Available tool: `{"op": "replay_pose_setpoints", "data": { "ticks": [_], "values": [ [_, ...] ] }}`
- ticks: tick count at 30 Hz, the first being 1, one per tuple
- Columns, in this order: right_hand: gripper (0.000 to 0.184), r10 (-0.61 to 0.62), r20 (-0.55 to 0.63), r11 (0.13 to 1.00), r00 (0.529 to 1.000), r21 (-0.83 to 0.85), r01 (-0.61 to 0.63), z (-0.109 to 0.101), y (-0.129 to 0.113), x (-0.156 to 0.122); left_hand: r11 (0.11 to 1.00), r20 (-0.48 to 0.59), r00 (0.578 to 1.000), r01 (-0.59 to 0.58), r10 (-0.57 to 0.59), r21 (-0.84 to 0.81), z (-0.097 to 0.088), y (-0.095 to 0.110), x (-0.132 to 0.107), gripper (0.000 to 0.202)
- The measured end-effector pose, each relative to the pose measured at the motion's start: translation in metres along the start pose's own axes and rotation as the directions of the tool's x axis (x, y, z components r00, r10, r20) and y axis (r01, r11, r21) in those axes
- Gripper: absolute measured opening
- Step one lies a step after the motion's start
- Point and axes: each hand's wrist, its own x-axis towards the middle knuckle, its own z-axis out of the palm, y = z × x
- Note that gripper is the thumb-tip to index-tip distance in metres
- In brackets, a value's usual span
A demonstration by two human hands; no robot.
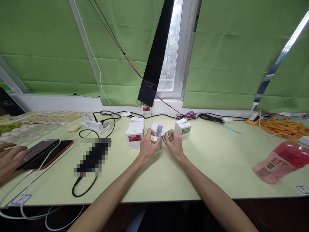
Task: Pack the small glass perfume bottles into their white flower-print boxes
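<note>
My left hand [148,146] is closed on a small white cardboard box [156,126] with its flaps open and a dark inside showing. Right beside it, my right hand [174,145] has its fingers curled round a small shiny, greenish, glass-like object [168,134], whose exact kind I cannot make out. To the left of my left hand stand several small white boxes [135,137] with red pictures on their fronts. Another white box [183,129], with a green picture, stands just behind my right hand, its top flap raised.
A pink-labelled bottle [275,162] stands at the right, before a heap of orange pieces [285,128]. Black cables [210,118] run along the back edge. At the left are a power strip [95,125], phones [51,154] and another person's hand [12,158].
</note>
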Motion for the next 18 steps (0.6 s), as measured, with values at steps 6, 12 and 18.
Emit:
{"op": "replay_pose_setpoints", "data": {
  "ticks": [6, 12, 18],
  "values": [
    [0.025, -0.005, -0.138, 1.0, 0.99, 0.029, 0.01, -0.002, -0.005, 0.0, 0.998, 0.017, 0.998, -0.057, 0.056, 0.04, 0.002, 0.001, -0.005, 0.028],
    [0.032, 0.015, -0.251, 0.998, 0.968, 0.067, 0.002, -0.003, -0.007, 0.001, 0.97, 0.038, 0.979, -0.206, 0.203, 0.126, 0.004, 0.001, -0.009, 0.023],
    [0.041, 0.003, -0.338, 0.997, 0.941, 0.068, 0.022, -0.005, -0.012, 0.0, 0.957, 0.074, 0.968, -0.25, 0.241, 0.147, 0.006, -0.003, -0.01, 0.019]
  ]
}}
